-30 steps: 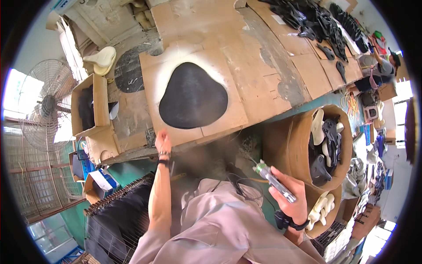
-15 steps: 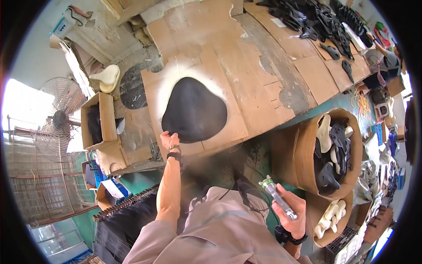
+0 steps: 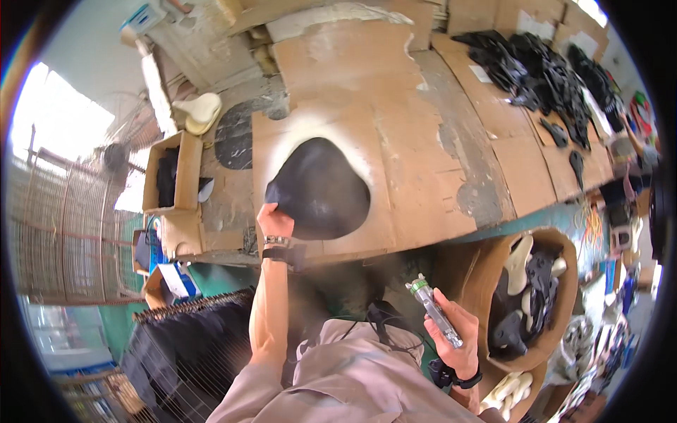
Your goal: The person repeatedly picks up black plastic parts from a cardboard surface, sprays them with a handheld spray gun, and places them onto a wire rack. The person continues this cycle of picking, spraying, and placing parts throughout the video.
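Note:
On the cardboard-covered table lies a black, rounded-triangular saddle cover point(image 3: 321, 190), ringed along its far edge by a pale spray mark. My left hand point(image 3: 275, 220) pinches the cover at its near left edge, which looks slightly raised. Its middle appears a little shiny. Off the table's near edge, my right hand point(image 3: 457, 337) is wrapped round a grey spray gun point(image 3: 436, 310) with a green ring near its nozzle. The gun's nozzle points up and to the left, well apart from the cover.
A cardboard drum point(image 3: 479, 271) full of black and cream saddle parts stands at the right. Black saddle bases point(image 3: 529, 63) are heaped at the far right. A cream saddle point(image 3: 202, 111) and an open box point(image 3: 189, 173) sit at the left, above a rack of black pieces point(image 3: 187, 352).
My left hand has taken a firmer hold of the cover's edge and lifted it slightly. The right hand still holds the spray gun. The whole view has shifted a little.

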The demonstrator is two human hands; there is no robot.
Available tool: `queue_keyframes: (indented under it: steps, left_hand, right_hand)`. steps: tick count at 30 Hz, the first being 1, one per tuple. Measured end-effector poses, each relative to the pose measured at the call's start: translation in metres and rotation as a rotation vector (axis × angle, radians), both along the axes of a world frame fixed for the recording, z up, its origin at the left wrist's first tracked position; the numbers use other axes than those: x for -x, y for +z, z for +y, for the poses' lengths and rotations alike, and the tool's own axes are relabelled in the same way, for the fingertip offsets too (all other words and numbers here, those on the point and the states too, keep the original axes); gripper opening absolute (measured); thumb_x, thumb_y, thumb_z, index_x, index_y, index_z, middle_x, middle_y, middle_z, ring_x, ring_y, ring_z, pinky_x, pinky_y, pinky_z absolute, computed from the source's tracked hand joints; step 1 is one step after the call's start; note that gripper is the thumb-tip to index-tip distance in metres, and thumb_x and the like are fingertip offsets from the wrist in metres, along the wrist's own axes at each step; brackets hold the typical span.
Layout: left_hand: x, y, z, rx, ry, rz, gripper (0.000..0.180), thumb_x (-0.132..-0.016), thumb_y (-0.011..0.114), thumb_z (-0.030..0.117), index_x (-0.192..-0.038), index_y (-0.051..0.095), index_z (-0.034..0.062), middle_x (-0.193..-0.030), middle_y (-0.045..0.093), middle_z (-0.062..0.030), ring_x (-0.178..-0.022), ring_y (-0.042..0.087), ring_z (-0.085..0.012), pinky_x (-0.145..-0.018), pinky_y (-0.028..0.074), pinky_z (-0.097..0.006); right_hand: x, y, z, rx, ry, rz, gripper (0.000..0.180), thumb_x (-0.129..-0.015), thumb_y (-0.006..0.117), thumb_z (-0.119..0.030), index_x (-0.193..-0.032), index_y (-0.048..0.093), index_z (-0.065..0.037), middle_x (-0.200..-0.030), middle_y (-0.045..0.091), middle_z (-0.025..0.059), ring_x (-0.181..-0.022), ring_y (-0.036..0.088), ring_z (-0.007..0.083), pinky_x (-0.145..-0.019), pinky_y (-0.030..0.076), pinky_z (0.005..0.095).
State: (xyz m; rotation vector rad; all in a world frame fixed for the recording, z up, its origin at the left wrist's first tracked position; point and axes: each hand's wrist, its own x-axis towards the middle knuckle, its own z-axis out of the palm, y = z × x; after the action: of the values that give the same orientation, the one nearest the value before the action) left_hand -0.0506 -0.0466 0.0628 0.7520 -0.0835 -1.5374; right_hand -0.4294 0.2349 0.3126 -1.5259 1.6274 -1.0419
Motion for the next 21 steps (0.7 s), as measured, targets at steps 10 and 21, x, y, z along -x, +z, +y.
queue_keyframes:
  steps: [10,21]
  left_hand:
    - [-0.038,0.247,0.183,0.363,0.554,0.025,0.031,-0.080,0.050,0.015,-0.099,0.068,-0.0030,-0.104,0.073,-0.0172,-0.094,0.070,-0.0330,-0.088,0.054,-0.043]
    - [-0.050,0.341,0.579,0.633,1.082,-0.177,0.042,-0.085,0.045,0.022,-0.097,0.069,-0.0109,-0.104,0.072,-0.0236,-0.092,0.070,-0.0351,-0.084,0.054,-0.041]
  right_hand:
    - [-0.006,-0.032,-0.053,-0.098,0.388,0.042,0.051,-0.078,0.070,0.003,-0.127,0.061,0.006,-0.093,0.069,0.0197,-0.076,0.067,0.0305,-0.072,0.052,0.0348]
    - [-0.104,-0.017,-0.031,-0.181,1.061,0.172,0.045,-0.090,0.061,0.000,-0.134,0.059,0.000,-0.125,0.068,0.0187,-0.111,0.065,0.0274,-0.095,0.049,0.0377]
